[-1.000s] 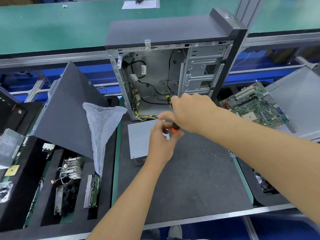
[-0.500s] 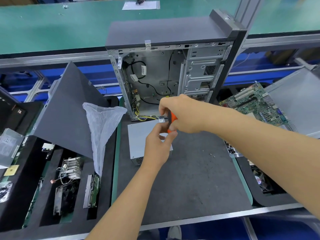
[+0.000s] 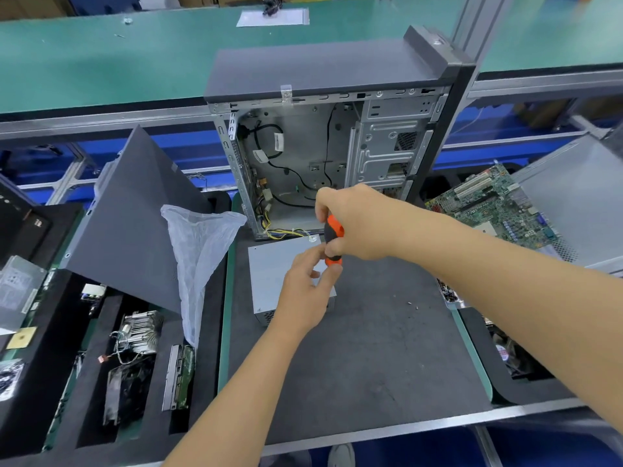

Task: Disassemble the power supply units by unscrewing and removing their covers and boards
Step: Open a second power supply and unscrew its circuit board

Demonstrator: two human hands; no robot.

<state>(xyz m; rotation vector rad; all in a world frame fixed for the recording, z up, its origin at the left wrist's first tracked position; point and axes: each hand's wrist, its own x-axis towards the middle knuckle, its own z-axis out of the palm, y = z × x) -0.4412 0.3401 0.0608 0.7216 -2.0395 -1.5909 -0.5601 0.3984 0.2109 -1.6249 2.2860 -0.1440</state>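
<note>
Two hands met over the silver power supply unit (image 3: pixel 274 274), which lay flat on the dark mat (image 3: pixel 371 348) of the counter, just in front of the open computer case (image 3: pixel 323 136). The right hand (image 3: pixel 357 224) had its grip closed round the orange and black handle of a screwdriver (image 3: pixel 333 237), fingers curled over the top and thumb side wrapped below, the handle standing nearly upright above the far right corner of the unit. The tool's tip was hidden behind the hands. The left hand (image 3: pixel 306 291) lay over the right part of the unit's top cover, fingers half curled, its fingertips touching the lower end of the handle; whether that grip pinched a screw or the shaft could not be told. Yellow and black wires (image 3: pixel 286 232) ran from the far edge of the unit into the bottom of the case.

Left of the mat a dark side panel (image 3: pixel 135 224) leaned at a slant, with a white plastic bag (image 3: pixel 199 251) hanging beside it. Below them a black foam tray (image 3: pixel 91 382) held a finned heatsink (image 3: pixel 140 332) and a drive (image 3: pixel 178 379) in separate slots. A green motherboard (image 3: pixel 488 203) lay to the right, well apart from the unit.
</note>
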